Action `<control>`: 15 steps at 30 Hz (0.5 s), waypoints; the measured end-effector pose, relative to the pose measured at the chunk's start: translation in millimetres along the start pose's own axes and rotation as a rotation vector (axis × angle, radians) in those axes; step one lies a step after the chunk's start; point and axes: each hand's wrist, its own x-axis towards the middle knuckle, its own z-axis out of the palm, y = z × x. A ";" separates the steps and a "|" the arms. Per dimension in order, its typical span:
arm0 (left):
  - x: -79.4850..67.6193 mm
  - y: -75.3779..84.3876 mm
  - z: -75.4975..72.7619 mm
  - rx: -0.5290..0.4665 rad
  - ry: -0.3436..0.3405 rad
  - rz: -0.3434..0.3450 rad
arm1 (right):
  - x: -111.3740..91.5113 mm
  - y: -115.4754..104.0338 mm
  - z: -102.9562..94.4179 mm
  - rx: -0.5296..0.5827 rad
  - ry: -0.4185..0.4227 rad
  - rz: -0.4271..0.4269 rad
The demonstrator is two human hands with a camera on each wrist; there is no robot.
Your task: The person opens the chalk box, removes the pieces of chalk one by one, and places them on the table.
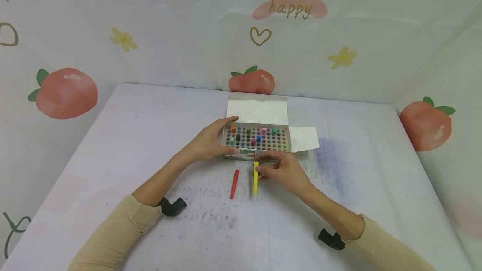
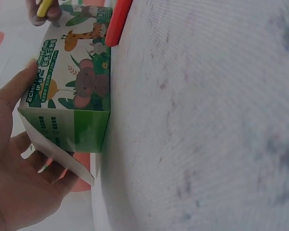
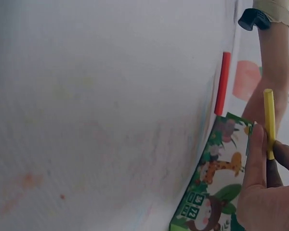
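Note:
A yellow chalk stick (image 1: 255, 184) stands near upright in my right hand (image 1: 286, 172), pinched between thumb and fingers just in front of the chalk box (image 1: 244, 157). My left hand (image 1: 206, 142) grips the box by its left end, thumb at the front edge and the other fingers toward the back; the left wrist view shows some of them behind a white side flap (image 2: 58, 151). Inside the box, a holed tray holds several coloured chalks, among them an orange one (image 1: 234, 129) and a blue one (image 1: 258, 138). A red chalk stick (image 1: 234, 184) lies on the table before the box.
The box's white lid (image 1: 257, 111) is folded back, and its right flap (image 1: 304, 139) sticks out sideways. Purple chalk smudges (image 1: 331, 162) and dark specks mark the pale table cover (image 1: 211, 237). A fruit-printed cloth (image 1: 180, 32) hangs behind. Black wrist-worn pieces (image 1: 174, 207) sit at both cuffs.

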 end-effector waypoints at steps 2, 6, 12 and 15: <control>0.3 -0.9 0.3 0.001 0.001 0.002 | -0.1 1.8 2.8 0.002 -0.008 0.029; 1.0 -1.9 0.6 0.010 0.004 0.012 | 0.7 5.7 8.4 -0.013 -0.024 0.062; 0.9 -1.9 0.9 0.019 0.007 0.011 | 4.3 10.4 16.7 -0.019 -0.036 0.070; 0.7 -1.9 0.7 0.015 0.008 0.012 | 5.8 13.3 19.7 -0.022 -0.048 0.068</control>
